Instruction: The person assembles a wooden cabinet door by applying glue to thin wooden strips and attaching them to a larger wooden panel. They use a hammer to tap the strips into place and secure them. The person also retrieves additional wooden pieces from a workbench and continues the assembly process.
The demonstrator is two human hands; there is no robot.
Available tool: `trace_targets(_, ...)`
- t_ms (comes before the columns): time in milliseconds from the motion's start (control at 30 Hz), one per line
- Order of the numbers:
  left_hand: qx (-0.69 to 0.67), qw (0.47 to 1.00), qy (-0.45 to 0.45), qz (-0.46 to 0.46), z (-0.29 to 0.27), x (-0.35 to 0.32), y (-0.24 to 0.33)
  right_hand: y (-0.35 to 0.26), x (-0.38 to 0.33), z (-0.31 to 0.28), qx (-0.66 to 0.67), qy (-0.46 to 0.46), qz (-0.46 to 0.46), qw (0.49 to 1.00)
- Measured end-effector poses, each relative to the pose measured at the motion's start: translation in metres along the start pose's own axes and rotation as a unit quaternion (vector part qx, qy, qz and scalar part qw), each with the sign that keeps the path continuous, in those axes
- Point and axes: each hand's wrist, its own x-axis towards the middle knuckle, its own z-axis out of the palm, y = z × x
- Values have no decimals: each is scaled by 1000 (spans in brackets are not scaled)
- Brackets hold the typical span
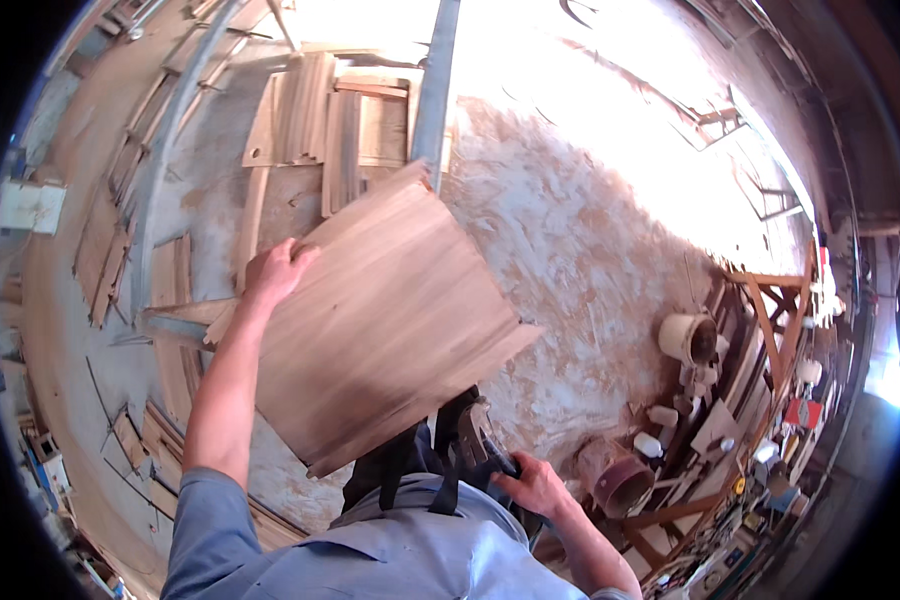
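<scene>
A wide wooden panel (380, 310) of glued boards lies slanted in front of me, with uneven, stepped ends. My left hand (282, 270) is closed on its far left edge, the arm reaching along that side. Part of a metal frame (185, 327) shows beside and beyond the panel, which seems to rest over it. Close to my waist, my right hand (535, 485) is wrapped round the dark handle of a hand tool (477, 432) with a worn metal head. Its exact kind is hard to make out. The tool is apart from the panel's near right edge.
Stacked wooden boards and panels (360, 125) lie beyond the panel. A blue-grey metal beam (436, 90) runs away from me. To the right are a whitish bucket (678, 338), a reddish bucket (625, 485) and a cluttered wooden rack (670, 515). Dust covers the floor (550, 220).
</scene>
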Motion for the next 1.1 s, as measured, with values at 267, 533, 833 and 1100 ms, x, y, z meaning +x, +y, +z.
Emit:
trace_targets(267, 16, 995, 73, 66, 16, -1, -28, 34, -22, 6, 38, 66, 81, 994)
trace_targets(533, 9, 951, 244, 192, 56, -78, -7, 148, -35, 21, 153, 106, 148, 971)
trace_targets(833, -44, 937, 131, 321, 160, -256, 108, 372, -60, 84, 222, 85, 264, 935)
trace_targets(1100, 6, 918, -20, 396, 260, -288, 210, 543, -97, 138, 403, 178, 267, 857)
